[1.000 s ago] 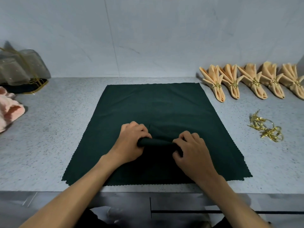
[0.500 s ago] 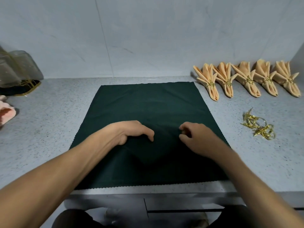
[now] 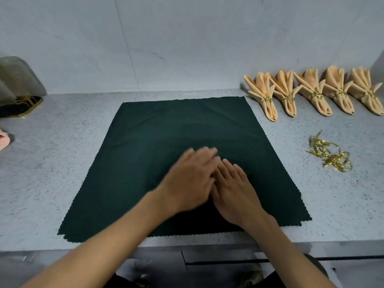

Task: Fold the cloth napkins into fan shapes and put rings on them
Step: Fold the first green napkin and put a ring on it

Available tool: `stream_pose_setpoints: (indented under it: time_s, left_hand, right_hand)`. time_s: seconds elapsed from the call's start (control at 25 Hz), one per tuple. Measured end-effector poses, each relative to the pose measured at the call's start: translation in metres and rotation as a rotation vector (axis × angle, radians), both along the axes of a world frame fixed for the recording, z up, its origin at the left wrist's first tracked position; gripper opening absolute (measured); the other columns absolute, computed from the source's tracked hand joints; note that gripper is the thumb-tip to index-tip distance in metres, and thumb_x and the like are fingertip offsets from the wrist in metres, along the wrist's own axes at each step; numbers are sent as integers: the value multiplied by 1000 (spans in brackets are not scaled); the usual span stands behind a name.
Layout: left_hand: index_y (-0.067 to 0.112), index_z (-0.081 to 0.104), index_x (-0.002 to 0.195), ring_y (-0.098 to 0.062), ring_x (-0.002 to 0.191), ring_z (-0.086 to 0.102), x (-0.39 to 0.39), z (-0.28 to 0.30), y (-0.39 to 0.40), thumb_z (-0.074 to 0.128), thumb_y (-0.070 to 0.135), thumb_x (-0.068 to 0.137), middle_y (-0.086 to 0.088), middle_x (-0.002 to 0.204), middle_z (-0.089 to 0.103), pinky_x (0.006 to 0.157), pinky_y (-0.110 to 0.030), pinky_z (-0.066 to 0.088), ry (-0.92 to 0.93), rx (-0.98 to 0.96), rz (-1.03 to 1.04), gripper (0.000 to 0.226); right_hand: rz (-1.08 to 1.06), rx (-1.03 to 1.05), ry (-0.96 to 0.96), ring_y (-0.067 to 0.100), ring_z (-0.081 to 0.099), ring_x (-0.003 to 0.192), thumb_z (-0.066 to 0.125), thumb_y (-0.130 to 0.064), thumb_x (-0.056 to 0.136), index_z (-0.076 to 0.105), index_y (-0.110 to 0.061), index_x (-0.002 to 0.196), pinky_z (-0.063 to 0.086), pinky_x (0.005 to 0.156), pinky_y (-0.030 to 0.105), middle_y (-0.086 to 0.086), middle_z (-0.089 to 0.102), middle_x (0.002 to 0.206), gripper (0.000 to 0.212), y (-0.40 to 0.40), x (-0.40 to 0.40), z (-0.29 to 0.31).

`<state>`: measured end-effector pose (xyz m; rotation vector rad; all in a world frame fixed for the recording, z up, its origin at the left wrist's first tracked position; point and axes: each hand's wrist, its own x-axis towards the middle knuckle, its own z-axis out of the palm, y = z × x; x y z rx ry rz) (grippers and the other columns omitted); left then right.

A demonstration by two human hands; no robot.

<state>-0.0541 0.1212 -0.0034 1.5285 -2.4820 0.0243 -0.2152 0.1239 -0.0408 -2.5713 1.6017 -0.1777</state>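
- One dark green napkin [image 3: 182,129] lies spread flat on the desk [image 3: 62,142], roughly centred, near edge just short of the desk's front lip. Thin woven cloth, matte, scalloped/pinked edges, faint creases across the far half.
- Both hands lie on its near-middle, side by side and touching. Left hand [image 3: 191,179] motion-blurred, fingers straight, palm down on cloth. Right hand [image 3: 234,186] same, fingers straight and flat. Neither grip holds anything; both pressing or smoothing, by the look.
- No pleats visible yet, so prob. the start of the fan fold for this one.
- Risks (judgement): cloth thin and slippery on the polished desk, so a sideways push could drag the whole square rather than flatten it; near edge could slip off the front lip. Uneven first pleat would skew the whole fan. Leftover creases may fight new folds.
- Gold rings [image 3: 330,154] lie in a loose tangle on the desk to the right, apart from the green cloth. Thin wire loops w/ leafy ornaments; could snag each other when one is picked.
- Five peach napkins [image 3: 311,94] done, ringed, in a row at far right by the wall [image 3: 187,38].
- Far left: clear bag w/ gold trim [image 3: 18,84]; pink cloth [image 3: 3,140] at the frame edge.
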Motion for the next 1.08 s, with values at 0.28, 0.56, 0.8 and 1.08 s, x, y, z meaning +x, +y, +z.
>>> stream_pose_setpoints:
  time_s: [0.28, 0.56, 0.8, 1.08]
  left_hand:
    - [36, 2, 156, -14, 150, -14, 28, -40, 13, -3, 62, 90, 9, 164, -7, 122, -33, -5, -23, 199, 94, 72]
    - [32, -4, 156, -13, 150, -15, 29, -37, 15, -4, 60, 90, 9, 164, -8, 123, -34, -3, -33, 183, 88, 73]
    - [24, -2, 158, -14, 150, -14, 41, -33, 19, 4, 72, 90, 1, 164, -9, 123, -36, 0, -100, 194, 75, 83]
    - [19, 1, 158, -5, 147, -22, 49, -20, 20, 21, 85, 80, 9, 163, -18, 122, -29, -4, -21, 341, -13, 103]
  right_hand:
    - [-204, 12, 90, 17, -10, 151, -21, -53, 79, -5, -17, 157, -7, 120, 35, 0, -9, 165, 88, -1, -32, 9]
    - [19, 42, -57, 6, -16, 149, -22, -63, 80, -5, -23, 157, -14, 119, 28, -7, -11, 164, 88, -5, 15, 4]
    - [28, -60, 81, 15, 5, 152, -8, -51, 88, 11, -15, 157, 11, 124, 36, -2, 6, 164, 81, -1, -34, 9]
    - [193, -106, -176, 18, 50, 122, 38, -32, 89, 63, -17, 131, 45, 101, 36, -5, 57, 135, 51, 0, -34, 9]
